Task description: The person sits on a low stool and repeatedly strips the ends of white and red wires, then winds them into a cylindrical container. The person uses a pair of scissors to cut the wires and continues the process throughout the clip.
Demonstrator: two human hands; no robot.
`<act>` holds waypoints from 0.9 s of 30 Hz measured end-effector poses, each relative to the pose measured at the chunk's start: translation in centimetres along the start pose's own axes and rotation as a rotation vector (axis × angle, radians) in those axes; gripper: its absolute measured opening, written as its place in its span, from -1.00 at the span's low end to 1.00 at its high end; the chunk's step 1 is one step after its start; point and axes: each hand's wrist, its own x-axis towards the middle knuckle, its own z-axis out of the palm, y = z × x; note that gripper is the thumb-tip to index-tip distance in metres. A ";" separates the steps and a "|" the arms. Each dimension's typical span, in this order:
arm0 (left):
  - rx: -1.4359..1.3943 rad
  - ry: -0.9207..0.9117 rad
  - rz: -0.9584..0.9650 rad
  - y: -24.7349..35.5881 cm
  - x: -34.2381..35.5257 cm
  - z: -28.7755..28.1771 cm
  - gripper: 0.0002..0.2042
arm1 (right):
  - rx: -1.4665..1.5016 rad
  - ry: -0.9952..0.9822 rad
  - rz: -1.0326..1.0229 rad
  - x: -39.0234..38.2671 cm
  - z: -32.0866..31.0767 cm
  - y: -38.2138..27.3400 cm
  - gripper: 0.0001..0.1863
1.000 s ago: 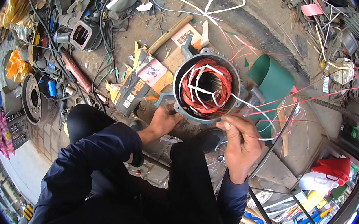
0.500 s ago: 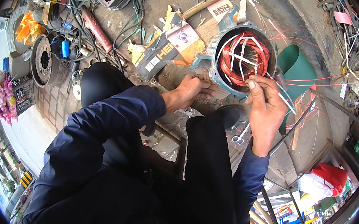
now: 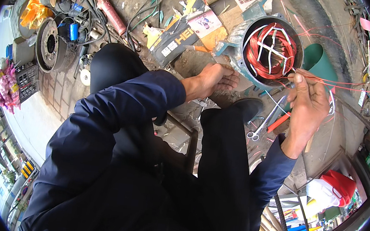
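A grey motor housing [image 3: 238, 38] lies on the ground in front of me, its round opening tilted toward me. Inside it sits a ring of red copper winding [image 3: 252, 50], crossed by white sleeves or ties [image 3: 271, 48]. At the ring's near right edge my right hand [image 3: 308, 97] is closed, thumb and forefinger pinching thin red wires [image 3: 348, 84] that run off to the right. Left of the housing, my left hand [image 3: 216, 79] has its fingers curled in; whatever they may hold is hidden. Scissors [image 3: 260, 128] and a red-handled tool [image 3: 278, 122] lie below the housing.
A rolled green sheet [image 3: 321, 62] stands right of the housing. Torn packaging [image 3: 174, 46] lies at its left. Farther left are a red cylindrical tool [image 3: 110, 12], a rusty wheel-like drum [image 3: 47, 45] and tangled cables. A dark metal bar [image 3: 360, 115] crosses at the right.
The view has shifted, so the housing appears farther right and higher. My right hand has drawn slightly outward from the winding, uncovering the red-handled tool. The left hand stays curled beside the housing.
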 end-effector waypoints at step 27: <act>0.029 0.037 -0.068 -2.3 1.7 -1.5 -0.73 | -0.018 -0.060 0.062 -1.9 3.8 3.7 -0.92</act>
